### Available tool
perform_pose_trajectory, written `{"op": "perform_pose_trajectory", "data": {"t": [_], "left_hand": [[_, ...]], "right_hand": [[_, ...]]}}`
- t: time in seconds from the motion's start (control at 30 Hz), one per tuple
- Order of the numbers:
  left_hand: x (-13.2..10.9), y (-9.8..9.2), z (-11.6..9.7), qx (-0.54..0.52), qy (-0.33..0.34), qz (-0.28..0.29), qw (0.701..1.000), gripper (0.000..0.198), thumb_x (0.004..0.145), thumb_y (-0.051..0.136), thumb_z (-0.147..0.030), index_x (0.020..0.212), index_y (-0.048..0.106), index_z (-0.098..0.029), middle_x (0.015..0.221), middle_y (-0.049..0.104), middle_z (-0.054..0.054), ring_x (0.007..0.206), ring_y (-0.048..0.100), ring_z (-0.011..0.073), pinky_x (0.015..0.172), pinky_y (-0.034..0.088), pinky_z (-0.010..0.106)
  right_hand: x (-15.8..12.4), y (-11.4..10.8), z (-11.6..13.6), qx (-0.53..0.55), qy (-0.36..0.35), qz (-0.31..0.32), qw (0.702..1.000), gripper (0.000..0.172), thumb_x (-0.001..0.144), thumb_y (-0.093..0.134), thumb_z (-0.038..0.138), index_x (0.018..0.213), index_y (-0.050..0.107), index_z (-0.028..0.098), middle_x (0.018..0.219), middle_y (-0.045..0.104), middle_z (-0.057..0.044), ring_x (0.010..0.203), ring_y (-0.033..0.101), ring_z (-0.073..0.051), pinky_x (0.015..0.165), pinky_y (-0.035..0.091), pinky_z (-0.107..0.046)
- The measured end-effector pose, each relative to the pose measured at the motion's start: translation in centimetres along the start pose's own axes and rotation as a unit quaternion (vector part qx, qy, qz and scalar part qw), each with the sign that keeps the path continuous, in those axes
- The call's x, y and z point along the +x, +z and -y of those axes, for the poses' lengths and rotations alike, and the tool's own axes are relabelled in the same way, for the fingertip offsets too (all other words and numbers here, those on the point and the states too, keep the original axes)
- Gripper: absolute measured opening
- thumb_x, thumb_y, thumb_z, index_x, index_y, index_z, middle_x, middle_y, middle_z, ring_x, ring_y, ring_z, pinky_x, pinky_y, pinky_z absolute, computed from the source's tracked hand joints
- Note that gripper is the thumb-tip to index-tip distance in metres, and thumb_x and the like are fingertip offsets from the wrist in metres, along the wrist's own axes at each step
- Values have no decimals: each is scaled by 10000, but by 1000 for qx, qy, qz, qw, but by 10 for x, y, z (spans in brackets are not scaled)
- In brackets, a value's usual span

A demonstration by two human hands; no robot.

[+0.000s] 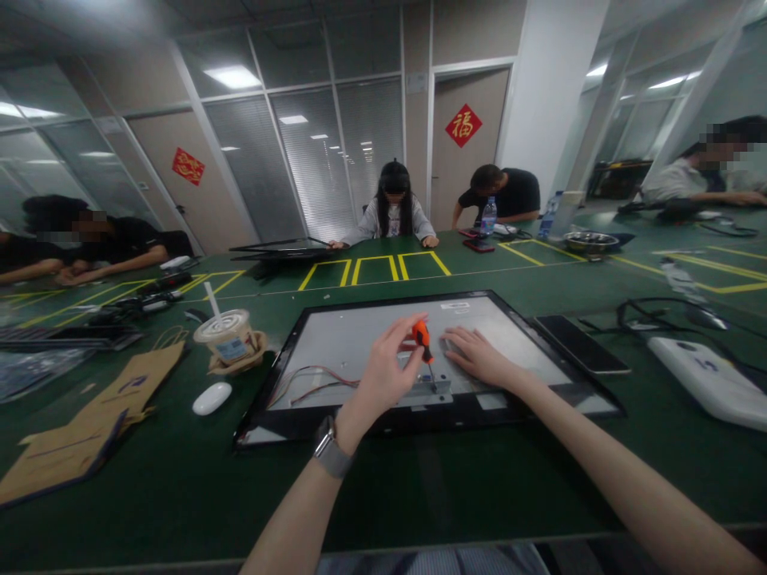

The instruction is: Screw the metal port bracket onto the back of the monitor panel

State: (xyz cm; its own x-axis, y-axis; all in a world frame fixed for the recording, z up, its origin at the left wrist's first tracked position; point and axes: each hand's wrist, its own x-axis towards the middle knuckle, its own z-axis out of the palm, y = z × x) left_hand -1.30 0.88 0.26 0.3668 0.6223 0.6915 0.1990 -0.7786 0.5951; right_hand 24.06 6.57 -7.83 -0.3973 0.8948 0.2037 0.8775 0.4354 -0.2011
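Note:
An orange and black screwdriver point(423, 334) is pinched in the fingers of my left hand point(387, 371), its shaft pointing down. The tip meets a small metal bracket point(440, 386) near the front edge of a flat display panel point(353, 319), which lies with a grey metal face up and a black frame around it. My right hand point(479, 357) rests flat on the metal face, fingers spread, just right of the screwdriver. Thin coloured wires point(317, 372) run across the panel's left part to the bracket area. Whether the tip sits in a screw is too small to tell.
Left of the panel are a drink cup point(224, 331) with a straw, a white earbud-style case or mouse point(212, 398) and a brown paper bag point(89, 431). A black phone point(580, 343) and a white device point(707, 379) lie right. Several people sit across the green table point(479, 495).

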Motion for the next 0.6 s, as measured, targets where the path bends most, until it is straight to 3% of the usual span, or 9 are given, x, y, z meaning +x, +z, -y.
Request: {"op": "perform_pose_trajectory", "data": {"t": [0.17, 0.3, 0.6], "left_hand": [[0, 1, 2, 52, 29, -40, 997, 413, 917, 659, -155, 1312, 582, -246, 1077, 610, 30, 832, 687, 127, 781, 656, 296], [-1, 3, 2, 93, 54, -55, 993, 373, 927, 676, -209, 1289, 589, -244, 1087, 604, 31, 886, 687, 142, 805, 658, 311], [-3, 7, 2, 83, 41, -74, 993, 374, 947, 650, -224, 1313, 574, -243, 1125, 634, 44, 905, 706, 151, 731, 676, 270]], "right_hand": [[0, -1, 0, -3, -4, 6, 1000, 479, 1019, 374, 409, 1414, 544, 199, 1534, 505, -168, 1442, 423, -350, 1171, 295, -610], [0, 0, -1, -2, -6, -3, 1000, 460, 1014, 391, 403, 1408, 554, 231, 1521, 522, -158, 1436, 434, -345, 1162, 309, -612], [1, 5, -3, 0, -6, -8, 1000, 463, 1017, 393, 408, 1416, 548, 230, 1528, 513, -158, 1443, 424, -338, 1162, 312, -599]]}}
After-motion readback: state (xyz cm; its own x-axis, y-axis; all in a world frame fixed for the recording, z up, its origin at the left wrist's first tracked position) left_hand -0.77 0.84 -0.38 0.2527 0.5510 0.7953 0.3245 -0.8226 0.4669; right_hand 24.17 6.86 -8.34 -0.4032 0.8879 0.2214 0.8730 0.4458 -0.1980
